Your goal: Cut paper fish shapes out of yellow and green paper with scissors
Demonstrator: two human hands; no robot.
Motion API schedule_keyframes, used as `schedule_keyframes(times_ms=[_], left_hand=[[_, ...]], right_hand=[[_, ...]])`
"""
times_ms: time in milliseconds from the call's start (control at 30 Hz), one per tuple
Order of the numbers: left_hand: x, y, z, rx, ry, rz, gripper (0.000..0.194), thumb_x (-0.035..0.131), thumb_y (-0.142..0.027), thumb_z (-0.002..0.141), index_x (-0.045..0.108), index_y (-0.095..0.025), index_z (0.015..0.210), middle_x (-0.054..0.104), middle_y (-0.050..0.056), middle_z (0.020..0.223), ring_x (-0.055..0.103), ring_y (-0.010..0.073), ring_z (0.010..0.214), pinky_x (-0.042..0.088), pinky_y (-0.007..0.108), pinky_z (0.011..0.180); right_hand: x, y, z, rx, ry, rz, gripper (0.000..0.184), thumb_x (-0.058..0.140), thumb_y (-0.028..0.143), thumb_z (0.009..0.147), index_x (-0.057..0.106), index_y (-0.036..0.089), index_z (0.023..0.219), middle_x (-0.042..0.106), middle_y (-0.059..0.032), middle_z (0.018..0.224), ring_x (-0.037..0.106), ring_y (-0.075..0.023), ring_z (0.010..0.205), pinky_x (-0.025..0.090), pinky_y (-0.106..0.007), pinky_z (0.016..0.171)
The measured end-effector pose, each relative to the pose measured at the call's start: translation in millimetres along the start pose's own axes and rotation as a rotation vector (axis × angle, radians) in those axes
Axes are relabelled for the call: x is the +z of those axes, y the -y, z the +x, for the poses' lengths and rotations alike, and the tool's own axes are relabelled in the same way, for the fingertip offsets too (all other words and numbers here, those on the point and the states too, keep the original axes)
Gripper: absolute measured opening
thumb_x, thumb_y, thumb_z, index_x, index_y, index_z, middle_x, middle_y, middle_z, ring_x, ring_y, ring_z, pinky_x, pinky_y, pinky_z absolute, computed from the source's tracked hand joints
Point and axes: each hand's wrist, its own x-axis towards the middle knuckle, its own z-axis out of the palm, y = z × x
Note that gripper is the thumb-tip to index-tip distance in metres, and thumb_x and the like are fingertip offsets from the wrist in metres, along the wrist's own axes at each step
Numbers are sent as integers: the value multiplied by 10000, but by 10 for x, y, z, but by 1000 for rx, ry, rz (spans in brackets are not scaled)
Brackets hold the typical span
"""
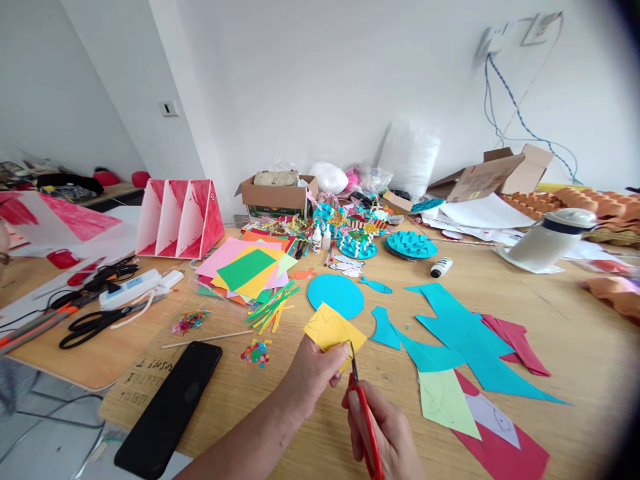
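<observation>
My left hand (313,377) pinches a piece of yellow paper (330,325) between thumb and fingers, with a pencilled outline on it. My right hand (383,427) is closed around red-handled scissors (367,420). Their blades meet the right part of the yellow paper, close to my left thumb. Just beyond lies a blue paper circle (335,296), with a blue paper fish (376,285) and an orange paper fish (303,274) near it. Blue paper offcuts (465,333) spread to the right, beside a pale green sheet (445,403) that bears a drawn outline.
A black phone (170,407) and black scissors (95,325) lie at the left, near a power strip (130,290). Stacked coloured paper (250,267), paper strips (273,308) and glue bottles (317,240) stand farther back. A white jug-like container (547,240) is at the right.
</observation>
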Motion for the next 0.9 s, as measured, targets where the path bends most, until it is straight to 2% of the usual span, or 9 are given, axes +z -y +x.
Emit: schedule_keyframes(times_ms=[300,467,633,900], left_hand=[[-36,17,14,4,-5,48,74,494,-243,665,445,-188,673,360,-82,497,290,55,413,264,177,383],[-53,45,26,17,-49,91,94,503,-268,654,465,-182,648,410,-60,528,336,71,440,291,180,381],[-55,68,30,-32,-94,92,75,501,-257,636,470,-190,651,419,-64,524,332,69,427,274,173,364],[-24,35,9,-49,-73,98,97,493,-266,616,489,-178,656,423,-60,510,330,62,403,281,170,344]], right_hand=[[4,-9,3,17,8,-14,442,329,589,839,386,214,612,370,72,452,370,-89,396,292,-201,396],[9,-40,0,33,19,-16,447,319,594,840,389,211,620,365,72,455,374,-93,404,303,-203,405],[5,-10,-21,38,49,-9,424,315,570,855,407,207,657,399,64,455,387,-102,426,297,-212,433],[4,48,-40,36,55,13,406,330,555,859,428,199,688,400,58,506,397,-111,471,317,-220,472]])
